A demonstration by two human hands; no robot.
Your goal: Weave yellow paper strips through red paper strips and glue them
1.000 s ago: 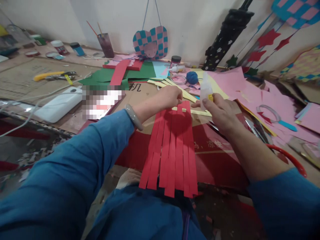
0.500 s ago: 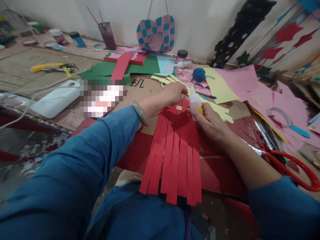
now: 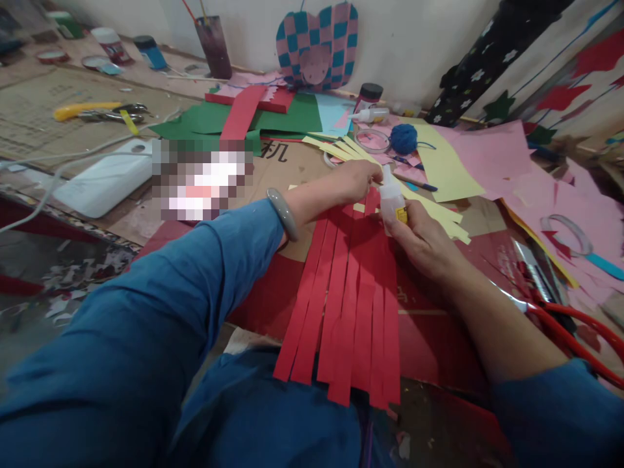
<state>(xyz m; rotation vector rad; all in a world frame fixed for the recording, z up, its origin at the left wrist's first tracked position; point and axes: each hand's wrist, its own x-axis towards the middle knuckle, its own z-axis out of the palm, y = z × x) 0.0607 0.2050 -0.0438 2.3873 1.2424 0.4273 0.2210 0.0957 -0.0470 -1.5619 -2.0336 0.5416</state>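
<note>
Red paper strips (image 3: 358, 292) hang side by side over the work surface's front edge, down onto my lap. At their upper end my left hand (image 3: 358, 181), a grey bangle (image 3: 283, 214) on its wrist, bends over with the fingers drawn together; what lies under the fingertips is hidden. Close beside it, my right hand (image 3: 422, 237) is wrapped round a clear glue bottle (image 3: 391, 205) with a yellow label, nozzle up. A small pale yellow paper piece (image 3: 359, 208) shows across the red strips. Several yellow paper strips (image 3: 439, 211) fan out behind both hands.
Red-handled scissors (image 3: 580, 325) lie at the right, near my forearm. Behind are a blue yarn ball (image 3: 404, 138), another glue bottle (image 3: 371, 115) and pink paper (image 3: 497, 156). To the left lie a white power bank-like block (image 3: 104, 179), a cable and a yellow-handled cutter (image 3: 92, 110).
The camera view has shifted slightly, so the background sits a little higher and wider. Both hands keep nearly the same places over the red strips, the glue bottle still in my right hand.
</note>
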